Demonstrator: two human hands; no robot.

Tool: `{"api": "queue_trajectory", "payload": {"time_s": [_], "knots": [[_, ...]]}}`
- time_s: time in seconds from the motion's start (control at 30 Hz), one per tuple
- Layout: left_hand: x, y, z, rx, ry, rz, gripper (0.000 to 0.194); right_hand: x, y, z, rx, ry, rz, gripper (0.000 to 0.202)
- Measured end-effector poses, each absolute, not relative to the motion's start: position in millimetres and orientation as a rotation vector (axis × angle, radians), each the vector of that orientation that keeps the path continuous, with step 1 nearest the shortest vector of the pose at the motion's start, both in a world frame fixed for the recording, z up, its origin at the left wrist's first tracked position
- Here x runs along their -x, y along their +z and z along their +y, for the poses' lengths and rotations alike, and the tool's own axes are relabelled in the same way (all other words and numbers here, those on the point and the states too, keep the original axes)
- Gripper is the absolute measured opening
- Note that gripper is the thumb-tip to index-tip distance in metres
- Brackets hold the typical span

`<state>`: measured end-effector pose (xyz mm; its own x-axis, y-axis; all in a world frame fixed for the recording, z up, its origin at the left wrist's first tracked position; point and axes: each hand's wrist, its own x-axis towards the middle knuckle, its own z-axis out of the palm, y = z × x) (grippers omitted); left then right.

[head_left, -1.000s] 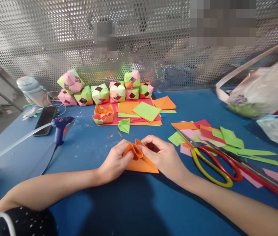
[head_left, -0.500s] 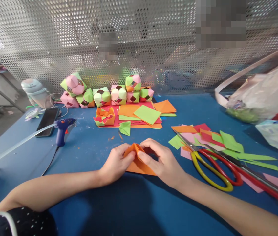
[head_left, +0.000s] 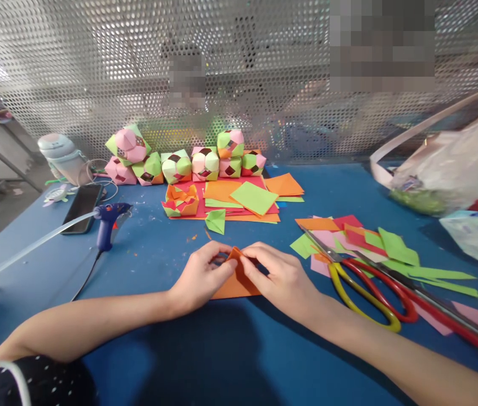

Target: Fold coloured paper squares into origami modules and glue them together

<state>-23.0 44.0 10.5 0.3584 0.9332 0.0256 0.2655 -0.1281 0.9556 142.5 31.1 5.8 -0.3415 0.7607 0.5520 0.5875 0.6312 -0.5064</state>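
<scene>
The left hand pinches a folded sheet of orange paper between thumb and forefinger, its back turned up and its other fingers curled behind the fold. The right hand faces it, thumb and forefinger pinching the same raised crease, knuckles high and the remaining fingers bent. The two sets of fingertips almost meet at the top of the fold. The left forearm lies low, running nearly parallel to the far edge of the blue surface; the right forearm slants in from the near right. The paper sits in the middle of the surface, well in from its left edge. Its flat part stretches sideways, long axis roughly in line with the far edge, while the pinched peak points upward. Just beyond the hands, toward the far edge, lies a small green folded piece; scissors rest to the right, and a blue glue gun lies nearer the left edge.
</scene>
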Motion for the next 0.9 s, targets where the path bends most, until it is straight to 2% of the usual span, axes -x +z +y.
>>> {"api": "queue_trajectory", "payload": {"time_s": [0.17, 0.57, 0.9], "knots": [[23.8, 13.7, 46.7, -1.641, 0.931, 1.074, 0.01, -142.5, 4.6, 30.4, 1.081, 0.33, -2.118, 0.018], [23.9, 11.9, 48.7, -1.601, 0.931, 1.131, 0.014, -145.1, 5.4, 32.6, 1.218, 0.628, -1.937, 0.008], [24.0, 9.9, 49.3, -1.61, 0.924, 1.149, 0.014, -145.0, 4.9, 34.2, 1.257, 0.826, -1.867, 0.016]]}}
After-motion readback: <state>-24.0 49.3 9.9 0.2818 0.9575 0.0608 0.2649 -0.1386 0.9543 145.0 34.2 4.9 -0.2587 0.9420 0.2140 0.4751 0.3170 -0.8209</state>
